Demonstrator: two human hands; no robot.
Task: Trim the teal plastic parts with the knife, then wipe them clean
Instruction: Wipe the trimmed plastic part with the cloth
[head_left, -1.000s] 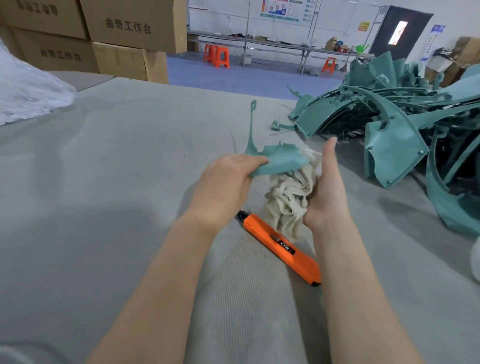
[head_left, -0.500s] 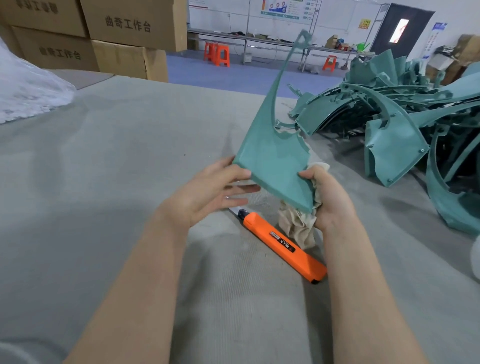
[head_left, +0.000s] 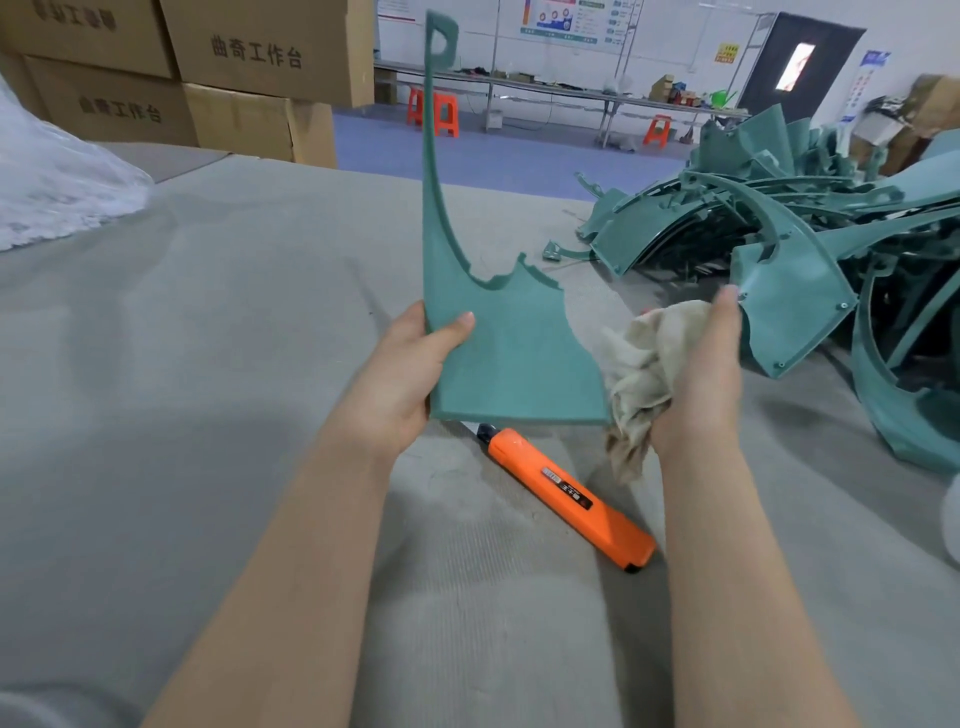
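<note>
My left hand (head_left: 410, 369) grips the left edge of a teal plastic part (head_left: 511, 358), thumb on its face. The part stands upright above the table, its flat side toward me and a long thin arm rising to a loop at the top. My right hand (head_left: 701, 369) holds a crumpled beige rag (head_left: 641, 358) just right of the part, apart from it. An orange utility knife (head_left: 566, 496) lies on the grey felt table (head_left: 208, 389) below the part, between my forearms, with its blade end pointing up-left.
A big heap of teal plastic parts (head_left: 789, 260) fills the table's right side. Cardboard boxes (head_left: 208, 73) stand at the back left, beside a white plastic bag (head_left: 57, 192). Orange stools and benches stand far behind.
The part has turned from tilted to upright, flat face toward me. My right hand let go of its edge and moved right with the rag. My left hand now grips its left edge.
</note>
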